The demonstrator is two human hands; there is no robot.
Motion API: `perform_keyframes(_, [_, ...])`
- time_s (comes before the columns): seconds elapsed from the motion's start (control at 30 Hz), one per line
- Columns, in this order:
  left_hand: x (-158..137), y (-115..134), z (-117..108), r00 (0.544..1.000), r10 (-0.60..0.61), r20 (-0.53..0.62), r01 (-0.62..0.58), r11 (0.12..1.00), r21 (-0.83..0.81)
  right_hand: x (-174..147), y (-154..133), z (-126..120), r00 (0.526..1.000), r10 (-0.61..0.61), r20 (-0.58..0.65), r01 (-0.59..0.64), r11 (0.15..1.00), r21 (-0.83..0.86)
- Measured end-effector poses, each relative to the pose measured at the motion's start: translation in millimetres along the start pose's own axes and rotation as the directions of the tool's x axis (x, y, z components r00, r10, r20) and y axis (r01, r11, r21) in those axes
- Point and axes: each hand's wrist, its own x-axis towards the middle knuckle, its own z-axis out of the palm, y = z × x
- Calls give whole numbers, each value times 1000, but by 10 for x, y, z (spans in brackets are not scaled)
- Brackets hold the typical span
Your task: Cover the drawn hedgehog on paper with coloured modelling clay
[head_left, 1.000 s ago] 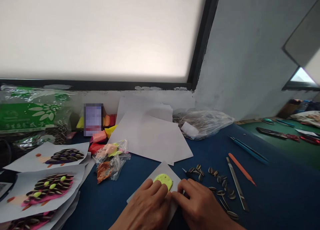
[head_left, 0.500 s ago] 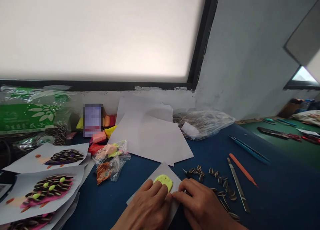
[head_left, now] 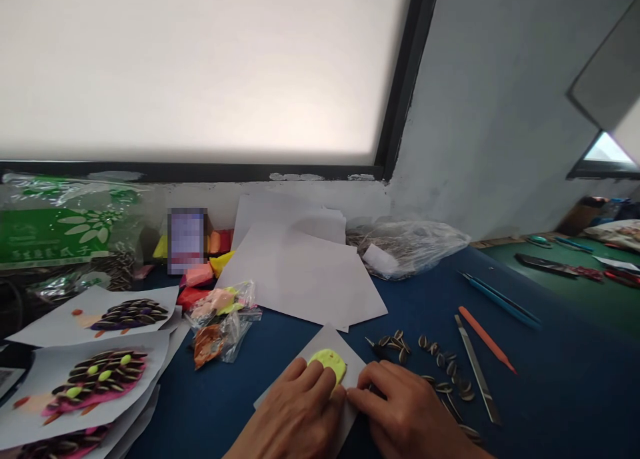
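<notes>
A flat, rounded piece of yellow-green modelling clay [head_left: 329,362] lies on a small white sheet of paper [head_left: 327,336], which is turned cornerwise on the table. My left hand [head_left: 300,409] rests over the clay's near side, its fingers curled and closed against it; the fingertips are hidden. Just right of it, my right hand [head_left: 405,409] is closed at the sheet's right edge. Its thumb and forefinger are bent close to the left hand's fingers, and whatever they pinch is hidden. Several striped sunflower seeds [head_left: 440,359] lie beyond and right of the right hand.
Tweezers [head_left: 500,300], an orange tool [head_left: 487,339] and a metal blade [head_left: 477,369] lie at right. Finished seed-and-clay hedgehog pictures [head_left: 95,379] are stacked at left. Clay packets [head_left: 220,306], larger white sheets [head_left: 305,279] and a clear plastic bag [head_left: 410,246] stand behind.
My right hand has shifted very slightly to the right and down. My left hand and the yellow-green clay look nearly unchanged.
</notes>
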Motion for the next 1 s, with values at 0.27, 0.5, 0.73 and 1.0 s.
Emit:
perform_keyframes(0.27, [-14, -25, -10, 1000, -19, -19, 19, 999, -38, 1, 4, 11, 1000, -13, -22, 13, 1000, 5])
perform_keyframes(0.5, [-69, -175, -71, 973, -227, 28, 229, 964, -133, 12, 6, 23, 996, -49, -78, 47, 998, -32])
perform_keyframes(0.73, [-188, -385, -5, 847, -513, 140, 515, 725, -457, 13, -13, 13, 999, 22, -25, -21, 999, 32])
perform_keyframes(1.0, [-212, -405, 107, 844, -521, 128, 510, 705, -493, 69, 5, 25, 990, 141, 15, -141, 963, 228])
